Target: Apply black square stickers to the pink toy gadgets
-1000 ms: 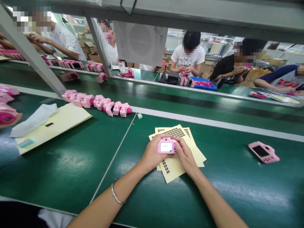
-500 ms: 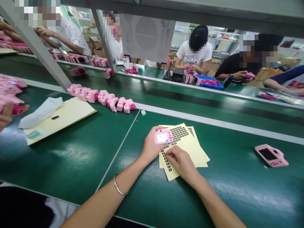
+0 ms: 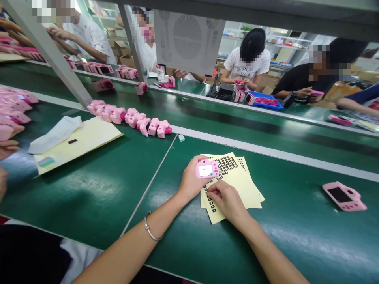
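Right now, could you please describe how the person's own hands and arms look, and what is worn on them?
The left hand has no glove; a thin, rounded, silver-coloured bangle circles the forearm behind it. The right hand is also ungloved, with no bracelet visible. No sleeves show.

Pink cam (image 3: 207, 169), lit scrn (image 3: 205, 170), over fanned yel sheets (image 3: 247, 187)

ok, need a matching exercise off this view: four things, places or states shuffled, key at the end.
1. Left hand
2. Right hand
3. White cloth
4. Dark-screened camera

A. On the yellow sheet at left
B. On the green table, far right
C. Holding the lit-screen camera
D. Fingertips over the printed sheets

Pairs: 1-C, 2-D, 3-A, 4-B
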{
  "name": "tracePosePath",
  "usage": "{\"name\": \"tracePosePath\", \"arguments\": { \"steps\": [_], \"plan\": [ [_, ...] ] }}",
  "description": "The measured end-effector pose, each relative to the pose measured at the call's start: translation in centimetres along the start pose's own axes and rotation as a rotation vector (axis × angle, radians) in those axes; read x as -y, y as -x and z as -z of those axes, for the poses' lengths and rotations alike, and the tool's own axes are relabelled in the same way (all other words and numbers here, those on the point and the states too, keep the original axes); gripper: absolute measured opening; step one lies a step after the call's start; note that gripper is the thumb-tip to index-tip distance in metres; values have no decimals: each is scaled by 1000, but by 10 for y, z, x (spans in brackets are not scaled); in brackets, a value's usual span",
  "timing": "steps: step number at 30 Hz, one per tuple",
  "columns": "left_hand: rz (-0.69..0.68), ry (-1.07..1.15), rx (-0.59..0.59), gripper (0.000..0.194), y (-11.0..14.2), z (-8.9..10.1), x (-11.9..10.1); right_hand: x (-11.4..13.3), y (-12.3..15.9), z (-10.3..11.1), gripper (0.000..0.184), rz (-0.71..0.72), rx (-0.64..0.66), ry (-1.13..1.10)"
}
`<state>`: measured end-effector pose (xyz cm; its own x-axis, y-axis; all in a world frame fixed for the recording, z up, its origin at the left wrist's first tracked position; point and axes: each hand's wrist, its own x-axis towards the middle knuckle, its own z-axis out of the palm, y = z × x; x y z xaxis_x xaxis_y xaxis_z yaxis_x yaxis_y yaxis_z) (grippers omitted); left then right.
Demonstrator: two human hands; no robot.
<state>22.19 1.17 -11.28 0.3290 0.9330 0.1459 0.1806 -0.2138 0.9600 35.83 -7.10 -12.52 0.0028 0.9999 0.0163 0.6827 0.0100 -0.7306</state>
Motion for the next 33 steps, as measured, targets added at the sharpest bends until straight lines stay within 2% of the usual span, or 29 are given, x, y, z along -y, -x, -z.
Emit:
{"name": "tracePosePath", "arguments": {
  "steps": [10,21,24,26,30,33],
  "plan": [
    [-28,-43,-9,55,0,1,-1,6,-3,4,8,-22,61,97],
    [-49,-41,-8,56,-1,0,2,13,4,2,8,27,62,188],
    [-49,-50,-12,56,1,1,0,17,5,8,12,74,54,138],
    [-74,-97,-8,55,5,1,-3,20,5,16,14,119,2,45],
    [-202,-242,66,45,15,-1,-16,24,1,33,15,157,-212,-58],
    [-239,-271,123,46,20,-4,-22,25,-1,40,15,158,-279,-76]
  ]
}}
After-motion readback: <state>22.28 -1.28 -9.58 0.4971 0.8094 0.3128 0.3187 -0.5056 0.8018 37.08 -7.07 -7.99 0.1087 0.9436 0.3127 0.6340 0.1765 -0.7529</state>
